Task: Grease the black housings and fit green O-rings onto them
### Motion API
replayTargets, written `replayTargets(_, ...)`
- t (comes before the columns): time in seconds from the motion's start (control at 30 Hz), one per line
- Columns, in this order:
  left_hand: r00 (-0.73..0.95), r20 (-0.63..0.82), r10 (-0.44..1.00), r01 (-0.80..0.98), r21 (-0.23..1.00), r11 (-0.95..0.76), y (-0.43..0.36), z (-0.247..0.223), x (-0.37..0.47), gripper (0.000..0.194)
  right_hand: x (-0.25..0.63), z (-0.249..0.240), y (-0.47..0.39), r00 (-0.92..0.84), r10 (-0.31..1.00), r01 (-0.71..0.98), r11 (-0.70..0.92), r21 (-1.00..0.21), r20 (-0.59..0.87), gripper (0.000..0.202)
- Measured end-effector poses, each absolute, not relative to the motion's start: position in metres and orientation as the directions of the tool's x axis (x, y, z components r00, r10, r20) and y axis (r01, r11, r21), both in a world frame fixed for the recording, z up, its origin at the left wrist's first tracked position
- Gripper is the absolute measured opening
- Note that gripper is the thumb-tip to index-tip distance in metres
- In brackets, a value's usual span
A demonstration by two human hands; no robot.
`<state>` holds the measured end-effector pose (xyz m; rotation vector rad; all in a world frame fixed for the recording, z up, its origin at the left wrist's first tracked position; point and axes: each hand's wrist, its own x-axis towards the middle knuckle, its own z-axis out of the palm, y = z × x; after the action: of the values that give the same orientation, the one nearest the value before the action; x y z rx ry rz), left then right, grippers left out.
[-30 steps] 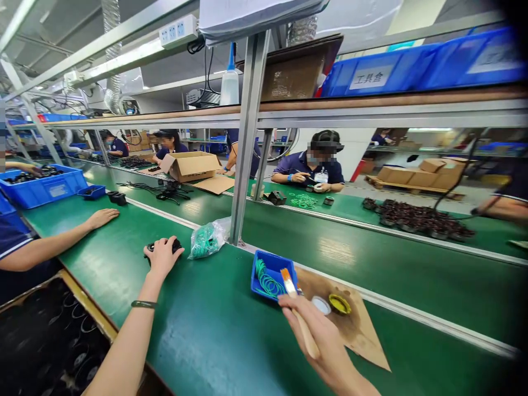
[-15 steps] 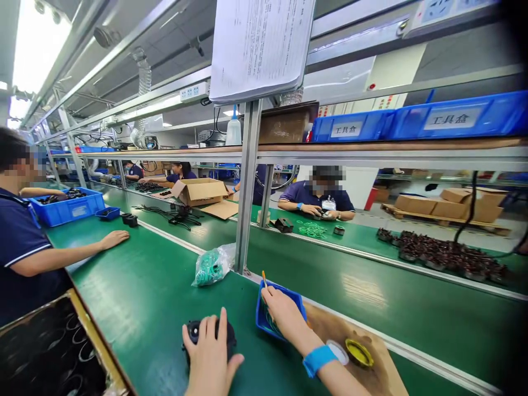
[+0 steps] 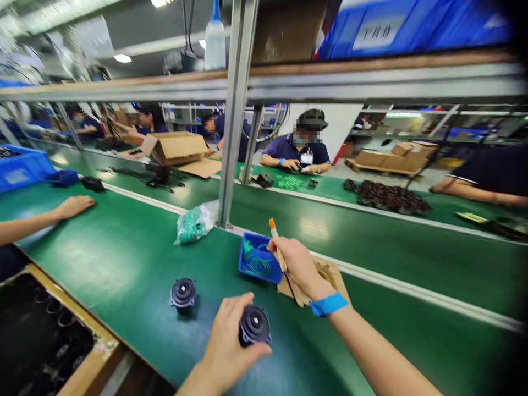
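My left hand [image 3: 231,335] is closed round a black round motor-like part [image 3: 254,325] over the green bench. A second such part [image 3: 183,293] stands on the bench to its left. In my right hand [image 3: 295,264], which wears a blue wristband, is a brush [image 3: 278,245] with its orange tip up. This hand is beside a small blue bin [image 3: 258,272] that holds thin green rings. Behind it, a brown cardboard sheet [image 3: 343,289] lies on the bench, and a yellow-rimmed container on it is partly hidden by my right hand.
A bag of green rings [image 3: 193,223] lies by the metal post [image 3: 234,126]. A person's hand [image 3: 75,207] rests on the bench at left. At lower left is a box [image 3: 76,374] of black parts. A shelf [image 3: 371,82] crosses above; people sit opposite.
The view has tilted down and turned right. My left hand has moved right and now grips a black part, with another standing apart at its left. My right hand and brush have shifted right of the bin.
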<state>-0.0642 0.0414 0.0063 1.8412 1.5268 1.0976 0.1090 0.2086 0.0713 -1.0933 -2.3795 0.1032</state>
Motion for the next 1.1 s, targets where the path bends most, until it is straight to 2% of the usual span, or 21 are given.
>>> replayTargets(0.07,0.036,0.165,0.986,0.439,0.883,-0.164,0.038,0.012,-0.066,0.073,0.119,0.077,0.191,-0.457,0.786,0.693,0.608,-0.388,0.415,0.008)
replayTargets(0.1,0.038,0.142,0.989,0.395,0.907,-0.145,0.037,0.012,-0.067,0.074,0.122,0.079,0.180,-0.424,0.810,0.651,0.584,-0.485,0.405,0.008)
replayTargets(0.2,0.049,0.118,0.992,0.304,0.944,-0.127,0.033,0.007,-0.069,0.078,0.121,0.079,0.142,-0.446,0.846,0.396,0.479,-0.784,0.291,0.014)
replayTargets(0.23,0.048,0.116,0.992,0.290,0.949,-0.125,0.032,0.005,-0.069,0.079,0.118,0.077,0.131,-0.484,0.841,0.333,0.432,-0.838,0.241,0.016)
replayTargets(0.3,0.053,0.136,0.989,0.287,0.947,-0.145,0.030,0.003,-0.069,0.081,0.113,0.071,0.114,-0.545,0.824,0.320,0.377,-0.869,0.157,0.017)
replayTargets(0.37,0.069,0.197,0.978,0.328,0.921,-0.209,0.029,0.003,-0.071,0.079,0.111,0.066,0.105,-0.539,0.829,0.359,0.386,-0.850,0.149,0.017)
replayTargets(0.47,0.115,0.325,0.939,0.456,0.822,-0.340,0.029,0.007,-0.076,0.075,0.116,0.063,0.099,-0.508,0.830,0.363,0.449,-0.816,0.231,0.018)
replayTargets(0.57,0.173,0.450,0.876,0.610,0.649,-0.454,0.032,0.012,-0.082,0.062,0.126,0.061,0.094,-0.617,0.712,0.299,0.605,-0.738,0.334,0.031)
replayTargets(0.67,0.251,0.558,0.791,0.705,0.455,-0.544,0.038,0.018,-0.086,0.050,0.132,0.053,0.089,-0.700,0.570,0.285,0.775,-0.564,0.430,0.036)
replayTargets(0.77,0.333,0.604,0.724,0.721,0.331,-0.608,0.043,0.021,-0.088,0.046,0.133,0.040,0.084,-0.656,0.566,0.308,0.805,-0.507,0.499,0.031)
replayTargets(0.9,0.368,0.655,0.660,0.739,0.226,-0.635,0.038,0.017,-0.084,0.041,0.130,0.025,0.073,-0.586,0.554,0.329,0.830,-0.452,0.592,0.022)
replayTargets(1.0,0.354,0.722,0.595,0.803,0.092,-0.589,0.027,0.014,-0.076,0.030,0.130,0.021,0.063,-0.555,0.501,0.378,0.863,-0.335,0.663,0.021)
replayTargets(1.1,0.331,0.733,0.594,0.862,0.022,-0.507,0.017,0.015,-0.066,0.015,0.131,0.023,0.055,-0.585,0.431,0.412,0.888,-0.206,0.687,0.014)
